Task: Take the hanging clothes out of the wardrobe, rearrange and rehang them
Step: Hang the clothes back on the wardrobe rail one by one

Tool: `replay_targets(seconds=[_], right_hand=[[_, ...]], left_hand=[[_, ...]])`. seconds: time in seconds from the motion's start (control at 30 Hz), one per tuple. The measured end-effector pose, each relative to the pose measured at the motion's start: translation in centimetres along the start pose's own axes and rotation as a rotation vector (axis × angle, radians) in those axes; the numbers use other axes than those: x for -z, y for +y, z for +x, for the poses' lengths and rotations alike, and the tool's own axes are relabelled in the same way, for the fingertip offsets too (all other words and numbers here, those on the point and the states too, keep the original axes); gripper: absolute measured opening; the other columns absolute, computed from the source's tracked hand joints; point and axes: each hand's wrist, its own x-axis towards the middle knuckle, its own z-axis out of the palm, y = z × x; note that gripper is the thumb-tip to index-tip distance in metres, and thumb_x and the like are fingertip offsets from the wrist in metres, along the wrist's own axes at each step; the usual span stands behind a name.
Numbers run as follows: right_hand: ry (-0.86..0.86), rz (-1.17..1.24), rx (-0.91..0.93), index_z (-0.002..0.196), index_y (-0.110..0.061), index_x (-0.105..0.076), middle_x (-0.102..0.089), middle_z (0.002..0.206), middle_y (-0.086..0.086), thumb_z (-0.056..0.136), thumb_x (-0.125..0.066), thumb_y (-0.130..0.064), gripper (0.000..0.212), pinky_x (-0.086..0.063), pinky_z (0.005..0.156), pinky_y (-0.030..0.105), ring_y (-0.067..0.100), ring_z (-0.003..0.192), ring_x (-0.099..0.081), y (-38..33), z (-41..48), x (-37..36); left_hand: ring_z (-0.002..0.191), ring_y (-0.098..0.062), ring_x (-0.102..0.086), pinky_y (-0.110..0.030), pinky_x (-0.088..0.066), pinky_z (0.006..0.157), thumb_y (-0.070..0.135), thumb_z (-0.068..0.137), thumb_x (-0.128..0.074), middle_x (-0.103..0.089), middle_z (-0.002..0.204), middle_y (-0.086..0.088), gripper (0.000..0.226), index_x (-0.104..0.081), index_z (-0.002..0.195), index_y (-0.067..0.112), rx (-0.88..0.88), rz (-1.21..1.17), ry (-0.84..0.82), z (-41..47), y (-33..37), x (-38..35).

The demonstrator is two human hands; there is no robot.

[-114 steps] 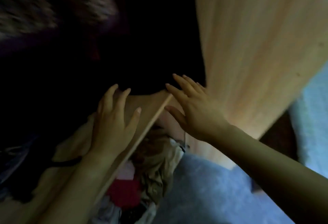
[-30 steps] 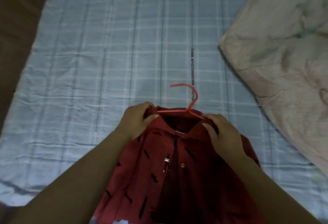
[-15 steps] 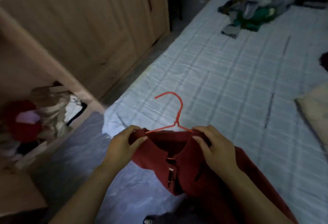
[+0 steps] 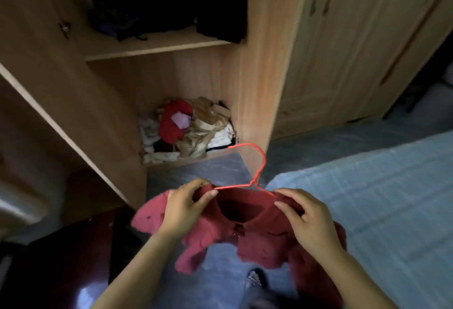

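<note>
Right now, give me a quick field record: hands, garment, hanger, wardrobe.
left hand: pinches one shoulder of the red shirt
right hand: pinches the other shoulder
red shirt: on the hanger, held up off the floor
hanger: red wire, hook free, pointing toward the wardrobe
wardrobe: open; dark clothes above the shelf, pile of clothes in the lower compartment
bed: to the right, blue sheet

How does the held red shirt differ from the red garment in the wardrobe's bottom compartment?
The red shirt is on a hanger, gripped by left hand and right hand; the red garment lies crumpled in a clothes pile. The red shirt is darker, collared; the red garment is brighter, a pale piece on it. Both are red.
</note>
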Motion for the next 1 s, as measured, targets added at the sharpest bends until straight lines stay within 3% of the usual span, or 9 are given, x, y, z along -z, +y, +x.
replay_targets(seconds=[0.07,0.17,0.3,0.4,0.53,0.7,0.83,1.0], right_hand=[[0.009,0.034,0.028,0.097,-0.027,-0.070,-0.062,0.096,-0.033,0.080,-0.057,-0.046,0.029,-0.043,0.075,0.007,-0.014,0.093,-0.057,-0.5,3.5,-2.2],[0.047,0.046,0.085,0.099,-0.024,-0.071,-0.062,0.098,-0.026,0.079,-0.061,-0.042,0.029,-0.041,0.075,0.004,-0.020,0.093,-0.054,-1.2,10.2,-5.1],[0.066,0.066,0.154,0.101,-0.018,-0.071,-0.066,0.098,-0.016,0.081,-0.061,-0.038,0.031,-0.040,0.083,0.004,-0.008,0.094,-0.059,-1.3,21.1,-8.9],[0.038,0.070,0.234,0.104,-0.016,-0.070,-0.065,0.100,-0.015,0.083,-0.063,-0.030,0.026,-0.037,0.087,0.004,-0.010,0.095,-0.057,-1.9,30.5,-11.8],[0.025,0.057,0.354,0.109,-0.019,-0.068,-0.063,0.105,-0.017,0.085,-0.057,-0.035,0.031,-0.039,0.089,0.006,-0.006,0.098,-0.058,-4.7,42.8,-14.6],[0.093,0.014,0.517,0.105,-0.022,-0.070,-0.066,0.102,-0.017,0.082,-0.058,-0.045,0.035,-0.042,0.085,0.007,-0.002,0.096,-0.060,-9.5,56.6,-16.4],[0.192,0.053,0.605,0.099,-0.025,-0.072,-0.067,0.099,-0.020,0.079,-0.067,-0.040,0.026,-0.041,0.080,0.002,-0.005,0.094,-0.061,-14.8,67.0,-17.0],[0.377,0.026,0.752,0.097,-0.026,-0.072,-0.070,0.093,-0.015,0.080,-0.069,-0.038,0.021,-0.049,0.074,0.020,-0.001,0.074,-0.064,-24.4,78.4,-16.5]], left_hand=[[0.068,0.009,-0.053,-0.017,-0.039,0.065,0.061,0.076,-0.050,-0.056,0.064,0.026,0.029,-0.057,0.077,0.033,-0.028,0.018,0.066,3.4,-1.4,1.9],[0.067,0.008,-0.051,-0.018,-0.038,0.063,0.060,0.076,-0.051,-0.055,0.061,0.020,0.028,-0.058,0.077,0.033,-0.060,0.034,0.151,9.7,-2.9,4.7],[0.073,-0.004,-0.060,-0.029,-0.046,0.067,0.063,0.073,-0.051,-0.060,0.066,0.015,0.029,-0.057,0.077,0.036,-0.049,0.047,0.242,19.8,-5.9,7.8],[0.067,0.001,-0.057,-0.026,-0.044,0.067,0.065,0.071,-0.050,-0.061,0.072,0.022,0.030,-0.057,0.075,0.036,-0.027,0.046,0.296,28.1,-8.2,10.7],[0.058,-0.014,-0.056,-0.029,-0.045,0.066,0.066,0.070,-0.051,-0.061,0.066,0.003,0.037,-0.057,0.078,0.030,-0.013,0.039,0.388,38.1,-10.2,15.7],[0.062,-0.018,-0.060,-0.036,-0.050,0.069,0.065,0.073,-0.054,-0.062,0.068,0.006,0.037,-0.059,0.082,0.029,-0.088,0.023,0.507,49.2,-10.6,22.4],[0.062,-0.023,-0.059,-0.042,-0.052,0.067,0.064,0.073,-0.056,-0.062,0.069,0.003,0.036,-0.060,0.082,0.030,-0.179,-0.001,0.597,57.3,-10.1,28.9],[0.063,-0.014,-0.060,-0.043,-0.053,0.072,0.065,0.068,-0.059,-0.064,0.067,0.010,0.034,-0.064,0.077,0.033,-0.319,-0.037,0.735,67.2,-7.2,38.9]])
